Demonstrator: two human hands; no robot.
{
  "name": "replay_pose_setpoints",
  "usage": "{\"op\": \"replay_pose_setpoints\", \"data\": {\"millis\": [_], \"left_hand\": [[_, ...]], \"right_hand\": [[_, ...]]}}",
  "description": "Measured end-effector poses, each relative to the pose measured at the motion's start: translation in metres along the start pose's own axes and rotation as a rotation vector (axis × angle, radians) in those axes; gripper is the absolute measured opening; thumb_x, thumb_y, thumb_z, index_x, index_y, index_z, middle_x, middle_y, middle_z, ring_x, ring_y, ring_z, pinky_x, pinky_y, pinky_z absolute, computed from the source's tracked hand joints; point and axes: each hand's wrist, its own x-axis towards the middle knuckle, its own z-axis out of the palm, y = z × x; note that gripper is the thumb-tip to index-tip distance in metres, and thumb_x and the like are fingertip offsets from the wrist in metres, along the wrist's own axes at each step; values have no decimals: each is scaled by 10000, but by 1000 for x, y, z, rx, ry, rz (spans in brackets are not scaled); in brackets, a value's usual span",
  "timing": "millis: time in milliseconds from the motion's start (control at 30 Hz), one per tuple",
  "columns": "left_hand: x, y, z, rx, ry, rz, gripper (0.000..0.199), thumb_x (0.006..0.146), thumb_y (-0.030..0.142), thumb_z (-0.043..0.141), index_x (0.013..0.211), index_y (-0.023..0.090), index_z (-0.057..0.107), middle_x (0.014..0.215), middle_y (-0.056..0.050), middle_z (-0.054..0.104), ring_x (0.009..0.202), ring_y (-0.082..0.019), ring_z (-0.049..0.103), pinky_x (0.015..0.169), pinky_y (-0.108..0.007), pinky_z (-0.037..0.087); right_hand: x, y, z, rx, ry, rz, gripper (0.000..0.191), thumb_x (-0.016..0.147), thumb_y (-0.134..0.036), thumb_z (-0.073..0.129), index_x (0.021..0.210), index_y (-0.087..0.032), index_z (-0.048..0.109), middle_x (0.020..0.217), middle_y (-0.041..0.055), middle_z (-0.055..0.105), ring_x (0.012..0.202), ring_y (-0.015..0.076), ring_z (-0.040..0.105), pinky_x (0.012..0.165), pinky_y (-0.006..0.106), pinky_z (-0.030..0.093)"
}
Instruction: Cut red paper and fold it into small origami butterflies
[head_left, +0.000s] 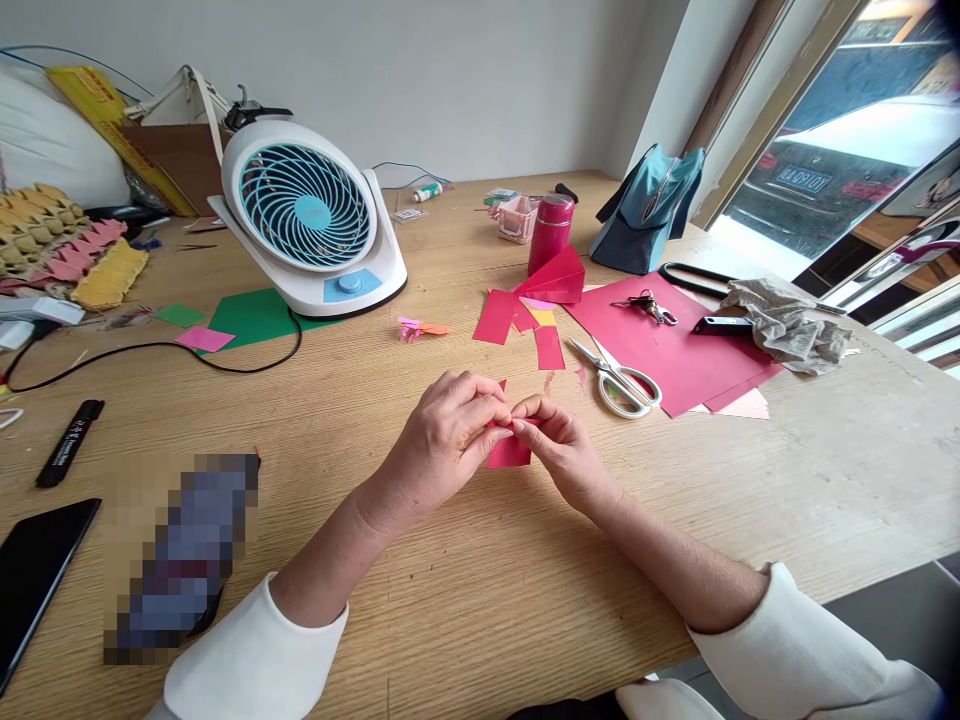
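Observation:
A small piece of red paper is pinched between both hands over the middle of the table. My left hand has its fingertips closed on the paper's upper left part, hiding some of it. From the other side, the thumb and forefinger of my right hand grip its upper right edge. Beyond the hands lie cut red paper rectangles with a bit of yellow paper among them. White-handled scissors rest to the right, and a small pink and orange paper piece lies further left.
A white and blue fan stands at the back left, its black cord trailing over the table. Right of centre are a pink bottle, red sheets and a blue bag. A marker and a black tablet or phone lie left.

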Motion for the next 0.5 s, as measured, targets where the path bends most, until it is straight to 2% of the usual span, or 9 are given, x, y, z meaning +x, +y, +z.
{"op": "replay_pose_setpoints", "data": {"millis": [167,233,333,500], "left_hand": [[1,1,-5,-19,-51,11,96,926,137,604,906,190,681,1089,-75,657,1029,-199,585,909,-358,493],[0,4,-4,16,-24,-27,41,905,186,653,874,186,680,1095,-77,664,1025,-214,585,913,-380,491],[-3,11,3,91,32,-100,99,873,257,702,826,179,664,1078,-82,683,1001,-239,595,908,-416,488],[-4,18,12,113,107,-167,91,869,159,650,781,170,627,1035,-91,681,980,-237,612,905,-414,493]], "right_hand": [[-1,1,0,-21,20,23,301,788,-465,782,808,-194,652,735,-13,620,631,102,518,592,235,437],[-3,3,0,-30,26,28,313,788,-470,782,815,-192,642,764,-4,634,651,107,545,608,242,459],[-5,5,0,-48,32,36,327,795,-485,771,833,-195,625,795,6,641,702,128,590,663,275,510],[-6,8,0,-79,59,-1,337,811,-502,751,837,-194,616,809,8,627,709,126,591,691,292,541]]}}
